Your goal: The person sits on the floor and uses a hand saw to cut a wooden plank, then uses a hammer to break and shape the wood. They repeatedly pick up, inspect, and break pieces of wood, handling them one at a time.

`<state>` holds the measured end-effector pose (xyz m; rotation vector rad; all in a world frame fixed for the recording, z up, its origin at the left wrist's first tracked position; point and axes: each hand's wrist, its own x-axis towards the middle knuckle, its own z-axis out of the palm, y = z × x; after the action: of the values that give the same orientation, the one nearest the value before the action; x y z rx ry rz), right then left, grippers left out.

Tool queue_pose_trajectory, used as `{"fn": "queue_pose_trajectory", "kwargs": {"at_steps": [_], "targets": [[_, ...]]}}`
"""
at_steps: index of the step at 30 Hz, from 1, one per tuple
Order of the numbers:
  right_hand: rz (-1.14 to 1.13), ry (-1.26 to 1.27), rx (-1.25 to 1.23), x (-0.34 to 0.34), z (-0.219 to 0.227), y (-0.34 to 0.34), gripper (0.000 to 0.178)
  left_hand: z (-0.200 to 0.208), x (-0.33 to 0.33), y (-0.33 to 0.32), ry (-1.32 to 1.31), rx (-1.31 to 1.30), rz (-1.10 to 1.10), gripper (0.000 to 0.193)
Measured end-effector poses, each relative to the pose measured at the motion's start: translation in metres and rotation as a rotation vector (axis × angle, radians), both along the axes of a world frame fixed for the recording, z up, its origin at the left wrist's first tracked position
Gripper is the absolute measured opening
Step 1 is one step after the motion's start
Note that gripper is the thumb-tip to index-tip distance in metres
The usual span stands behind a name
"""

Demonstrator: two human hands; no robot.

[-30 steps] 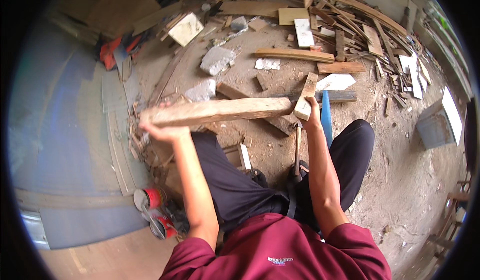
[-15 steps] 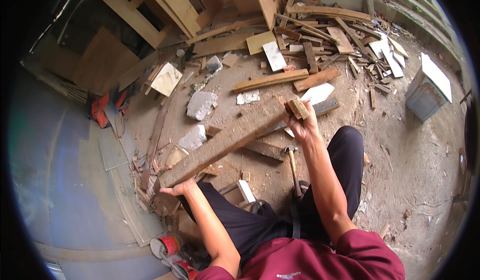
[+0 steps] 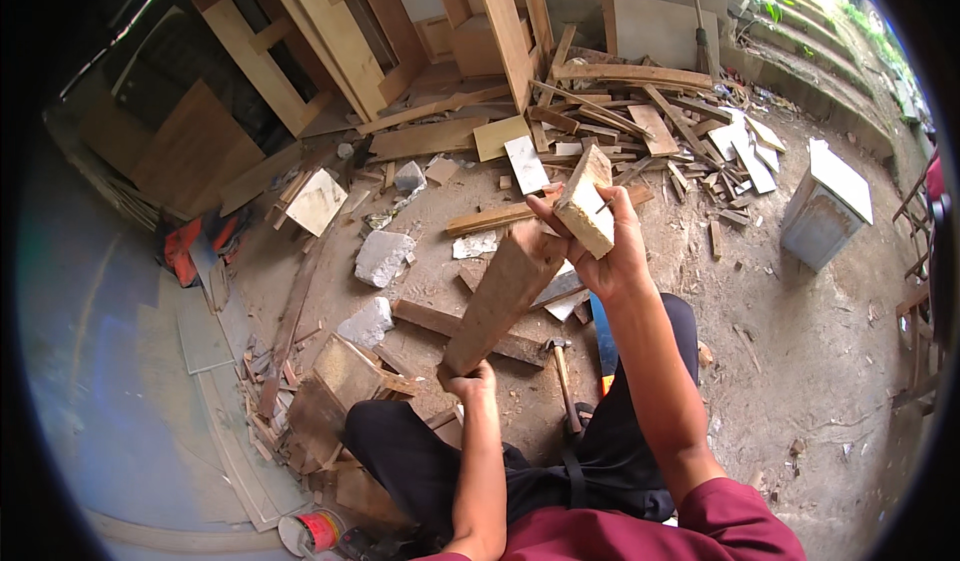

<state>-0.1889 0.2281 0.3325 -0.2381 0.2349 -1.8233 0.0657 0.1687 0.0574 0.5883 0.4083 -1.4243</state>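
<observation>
Two pieces of raw wood filled the middle of my view: a thick, squared timber [image 3: 503, 301] and a short, pale block [image 3: 588, 211]. I saw the left hand [image 3: 468, 379] curled around the timber's lower end, so that the brown, rough-faced length slanted up to the right. Its blunt, worn upper end came close beside the right hand [image 3: 612, 253]; from where I sat, I couldn't tell whether the two touched. That right hand pinched the block between thumb and fingers, its coarse, yellowish face tilted toward me.

Below them, at lower centre, I made out a hammer [image 3: 563, 376] with a dark metal head and a slim wooden handle, and just right of it a flat blue blade [image 3: 603, 333], partly behind the right leg. A straight, dark plank [image 3: 470, 333] lay on the dusty floor left of the hammer. Further left I picked out a craggy, whitish lump [image 3: 384, 259], crumbly at its edges. Splintered boards made a tangled scrap heap [image 3: 650, 111] at upper right, and right of that stood a boxy, scuffed grey bin [image 3: 822, 223] with a smooth white panel on it.
</observation>
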Motion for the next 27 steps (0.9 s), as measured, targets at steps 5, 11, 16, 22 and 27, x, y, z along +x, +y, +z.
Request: {"fn": "queue_pose_trajectory", "kwargs": {"at_steps": [5, 11, 16, 22, 27], "targets": [[-0.034, -0.005, 0.068, 0.013, -0.001, 0.012, 0.04, -0.053, -0.023, 0.013, -0.028, 0.177, -0.165, 0.04], [-0.072, 0.015, 0.132, 0.029, -0.03, 0.013, 0.035, -0.073, -0.023, 0.039, -0.033, 0.316, -0.13, 0.041], [-0.094, 0.04, 0.253, 0.044, -0.04, 0.01, 0.036, -0.079, -0.009, 0.038, 0.337, 0.394, -0.232, 0.044], [-0.135, 0.117, 0.24, 0.065, -0.051, -0.003, 0.039, -0.082, -0.02, 0.037, 0.352, 0.237, -0.284, 0.034], [-0.057, 0.155, 0.252, 0.087, -0.057, -0.011, 0.04, -0.076, -0.003, 0.04, 0.364, 0.201, -0.305, 0.032]]}}
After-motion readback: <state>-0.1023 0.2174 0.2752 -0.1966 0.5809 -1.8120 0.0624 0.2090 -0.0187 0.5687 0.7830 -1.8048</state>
